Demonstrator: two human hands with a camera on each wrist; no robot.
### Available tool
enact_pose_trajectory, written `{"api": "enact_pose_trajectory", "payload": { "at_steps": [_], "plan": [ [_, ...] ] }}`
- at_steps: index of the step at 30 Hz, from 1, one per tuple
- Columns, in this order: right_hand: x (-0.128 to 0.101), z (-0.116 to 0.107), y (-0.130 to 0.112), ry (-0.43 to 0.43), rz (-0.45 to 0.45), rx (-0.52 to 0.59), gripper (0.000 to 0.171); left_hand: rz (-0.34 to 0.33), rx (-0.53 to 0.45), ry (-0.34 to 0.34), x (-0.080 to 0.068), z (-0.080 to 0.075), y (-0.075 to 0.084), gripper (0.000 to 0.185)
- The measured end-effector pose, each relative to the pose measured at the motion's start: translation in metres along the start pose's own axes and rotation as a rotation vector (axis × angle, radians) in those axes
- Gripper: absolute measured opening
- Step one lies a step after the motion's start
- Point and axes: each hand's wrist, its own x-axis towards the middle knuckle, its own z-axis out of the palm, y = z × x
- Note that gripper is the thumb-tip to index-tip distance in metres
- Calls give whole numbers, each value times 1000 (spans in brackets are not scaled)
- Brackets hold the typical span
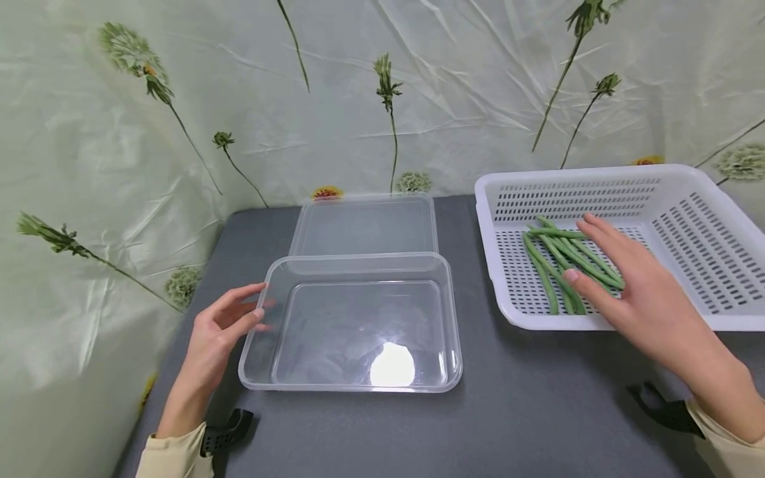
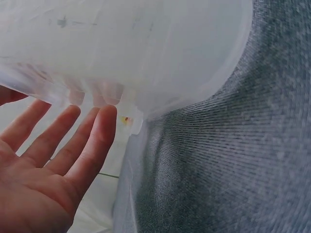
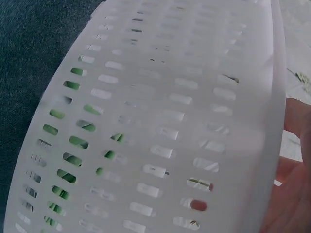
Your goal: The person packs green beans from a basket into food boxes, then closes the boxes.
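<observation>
Beans [image 1: 562, 265] lie in white slotted basket [image 1: 687, 199], right of frame. I see right hand [image 1: 633, 292] over them, fingers straight, together. Left hand [image 1: 218, 332], fingers relaxed, apart, touches clear container [image 1: 358, 385] at centre; lid [image 1: 364, 226] behind. Basket wall blocks right wrist view.

Both hands are bare, with no rings or gloves seen on the left hand [image 1: 218, 335] or the right hand [image 1: 633, 289]. Each forearm is covered by a pale cream long sleeve [image 1: 173, 458], ending in a plain cuff at the wrist. A black strap-like mount [image 1: 227, 431] is worn at the left wrist, and a similar black mount [image 1: 663, 408] is seen at the right wrist beside the cream cuff.
</observation>
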Motion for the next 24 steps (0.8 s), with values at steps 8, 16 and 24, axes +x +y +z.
{"api": "enact_pose_trajectory", "payload": {
  "at_steps": [8, 16, 24],
  "plan": [
    [-1, -11, 1, 43, 81, 74, 64, 5, -25, 8, 0, 0, 1, 39],
    [-4, -27, 8, 4, 91, 88, 60, 13, -19, -5, 2, 1, 0, 39],
    [4, -52, 18, -110, 79, -13, 63, -6, -3, 7, 0, 0, 0, 39]
  ]
}}
